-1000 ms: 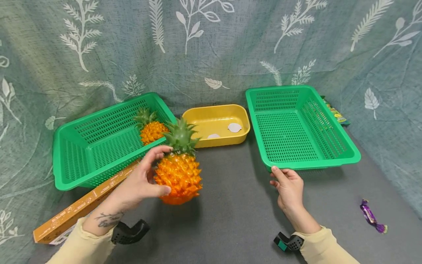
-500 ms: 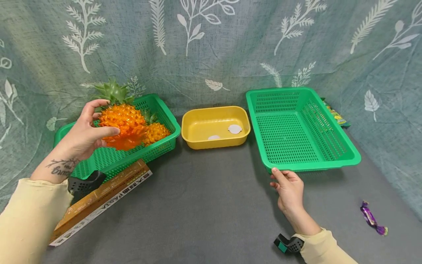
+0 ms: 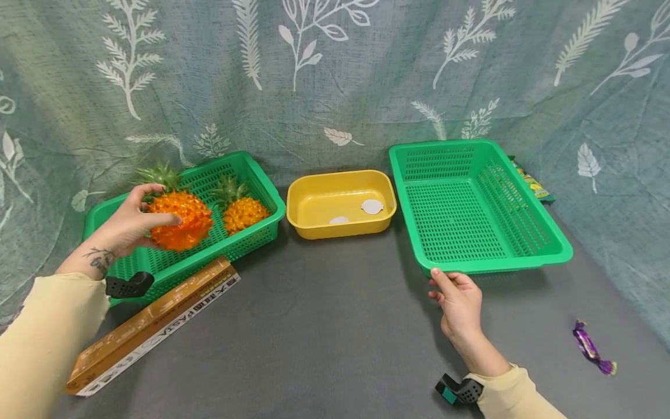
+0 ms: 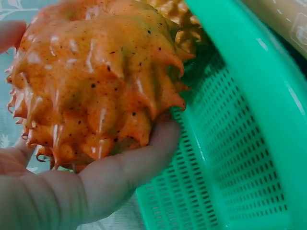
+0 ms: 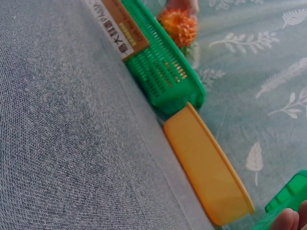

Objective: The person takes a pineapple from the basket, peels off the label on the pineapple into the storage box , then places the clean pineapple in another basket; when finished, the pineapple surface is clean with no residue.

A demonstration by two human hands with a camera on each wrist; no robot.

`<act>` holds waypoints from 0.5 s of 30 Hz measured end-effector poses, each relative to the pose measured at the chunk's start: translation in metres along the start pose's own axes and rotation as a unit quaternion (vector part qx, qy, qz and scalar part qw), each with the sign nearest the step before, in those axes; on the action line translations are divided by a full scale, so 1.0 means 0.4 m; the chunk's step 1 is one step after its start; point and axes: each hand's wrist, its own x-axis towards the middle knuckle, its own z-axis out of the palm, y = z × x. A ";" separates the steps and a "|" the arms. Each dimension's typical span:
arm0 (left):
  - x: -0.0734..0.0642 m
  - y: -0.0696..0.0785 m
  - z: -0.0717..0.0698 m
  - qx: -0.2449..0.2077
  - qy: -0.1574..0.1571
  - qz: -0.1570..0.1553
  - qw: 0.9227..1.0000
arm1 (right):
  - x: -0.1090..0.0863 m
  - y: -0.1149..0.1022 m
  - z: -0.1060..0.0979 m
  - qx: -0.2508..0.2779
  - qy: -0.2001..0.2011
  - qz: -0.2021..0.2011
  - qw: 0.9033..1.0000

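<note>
My left hand (image 3: pixel 125 224) grips an orange toy pineapple (image 3: pixel 182 224) with a green crown, holding it over the left part of the left green basket (image 3: pixel 274 212). In the left wrist view the thumb (image 4: pixel 129 170) curls along the spiky pineapple (image 4: pixel 96 81), with the basket wall (image 4: pixel 235 143) close beside it. A smaller pineapple (image 3: pixel 245 214) lies in the same basket, to the right. My right hand (image 3: pixel 460 305) pinches the front rim of the right green basket (image 3: pixel 497 265) near its left corner.
A yellow tub (image 3: pixel 340 228) with two white discs inside stands between the baskets. A long pasta box (image 3: pixel 157 326) lies before the left basket. A purple-wrapped candy (image 3: pixel 591 347) lies at far right. Behind the right basket a green packet (image 3: pixel 534 183) shows partly.
My left hand has carried the large pineapple from the middle of the table leftwards over the left basket, then lowered it. The right hand has stayed at the right basket's rim.
</note>
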 end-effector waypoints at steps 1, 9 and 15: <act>0.001 -0.004 -0.001 -0.005 -0.003 -0.004 1.000 | 0.000 0.000 0.000 0.000 -0.001 -0.001 1.000; 0.008 -0.025 -0.010 -0.036 -0.058 -0.035 0.997 | -0.001 -0.001 0.002 0.000 0.001 -0.001 1.000; -0.018 0.015 0.027 0.020 -0.042 0.013 0.999 | -0.002 -0.002 0.002 -0.010 -0.001 -0.001 1.000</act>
